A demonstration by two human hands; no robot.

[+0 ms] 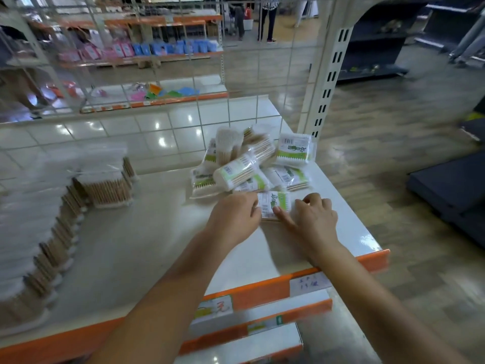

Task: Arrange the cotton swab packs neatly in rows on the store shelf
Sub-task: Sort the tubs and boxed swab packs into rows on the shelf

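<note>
I am setting one pack (274, 204) flat on the shelf (147, 248), near the front edge, just in front of the messy pile (249, 164). My left hand (236, 216) pinches its left side and my right hand (315, 219) holds its right side, thumb on top. I think this pack starts a row. Next I should square it up, then take another from the pile.

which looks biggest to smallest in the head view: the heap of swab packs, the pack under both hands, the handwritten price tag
1. heap of swab packs
2. handwritten price tag
3. pack under both hands
The last two look close; hands cover part of the pack, so that order is unsure.
</note>
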